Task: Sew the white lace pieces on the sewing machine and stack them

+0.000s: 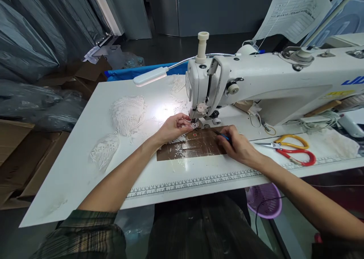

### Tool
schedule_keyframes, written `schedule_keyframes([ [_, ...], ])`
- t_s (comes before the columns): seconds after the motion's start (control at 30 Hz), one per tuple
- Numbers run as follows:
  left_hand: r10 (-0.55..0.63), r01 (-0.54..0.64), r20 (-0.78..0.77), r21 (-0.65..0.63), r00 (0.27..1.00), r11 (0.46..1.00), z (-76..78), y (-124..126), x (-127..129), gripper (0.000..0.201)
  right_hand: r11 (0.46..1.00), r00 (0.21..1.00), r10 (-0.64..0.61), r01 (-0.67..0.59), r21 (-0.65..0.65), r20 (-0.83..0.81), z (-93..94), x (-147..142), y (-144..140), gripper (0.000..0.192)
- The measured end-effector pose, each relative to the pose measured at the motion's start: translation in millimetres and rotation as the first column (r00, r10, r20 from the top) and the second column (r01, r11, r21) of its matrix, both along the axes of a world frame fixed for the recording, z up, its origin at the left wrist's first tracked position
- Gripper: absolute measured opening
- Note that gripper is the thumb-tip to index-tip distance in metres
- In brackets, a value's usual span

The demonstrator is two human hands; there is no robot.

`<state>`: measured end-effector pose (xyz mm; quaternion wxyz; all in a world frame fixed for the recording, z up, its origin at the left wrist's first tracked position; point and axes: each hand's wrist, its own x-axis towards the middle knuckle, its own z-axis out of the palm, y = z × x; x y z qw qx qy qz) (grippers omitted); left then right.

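Observation:
My left hand [174,126] pinches a strip of white lace trim [182,137] right at the presser foot [196,122] of a white sewing machine [270,85]. My right hand [237,143] rests on the table beside the foot and grips a small dark tool with a blue tip [224,136], pointed toward the needle area. Under both hands lies a brown taped patch [196,147] on the white table [85,168]. The lace runs back from my left hand to a loose heap of lace [127,115].
Scissors with red and yellow handles [292,149] lie to the right. A gooseneck lamp [150,76] lights the table. A printed ruler [193,183] runs along the front edge. Cardboard boxes [17,156] stand left; a purple basket [264,200] sits below the table.

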<state>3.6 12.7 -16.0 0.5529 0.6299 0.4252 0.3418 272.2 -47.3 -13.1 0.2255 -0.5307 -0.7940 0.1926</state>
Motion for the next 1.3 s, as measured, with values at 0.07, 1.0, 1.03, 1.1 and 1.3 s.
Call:
schedule_keyframes([
  [0.07,0.008,-0.007,0.017,-0.012,1.000,1.000,0.2,0,1,0.037,0.999,0.996,0.024,-0.028,0.040,0.091,2.1,-17,5,0.031],
  [1.0,0.085,-0.083,-0.024,0.054,0.996,0.995,-5.8,-3,3,0.040,0.999,0.925,-0.002,-0.016,0.044,0.380,-1.3,-74,39,0.044],
  [1.03,0.091,-0.089,-0.026,0.056,0.996,0.994,-5.5,-3,3,0.041,0.999,0.923,0.005,-0.019,0.032,0.385,0.2,-74,38,0.043],
  [1.1,0.092,-0.091,-0.020,0.044,0.996,0.995,-5.0,-3,3,0.043,0.999,0.917,0.002,-0.015,0.029,0.400,2.6,-76,38,0.044],
  [1.3,0.050,-0.047,-0.041,0.060,0.998,0.997,-6.1,-4,2,0.045,0.993,0.920,-0.003,-0.044,0.109,0.392,2.5,-76,36,0.042],
])
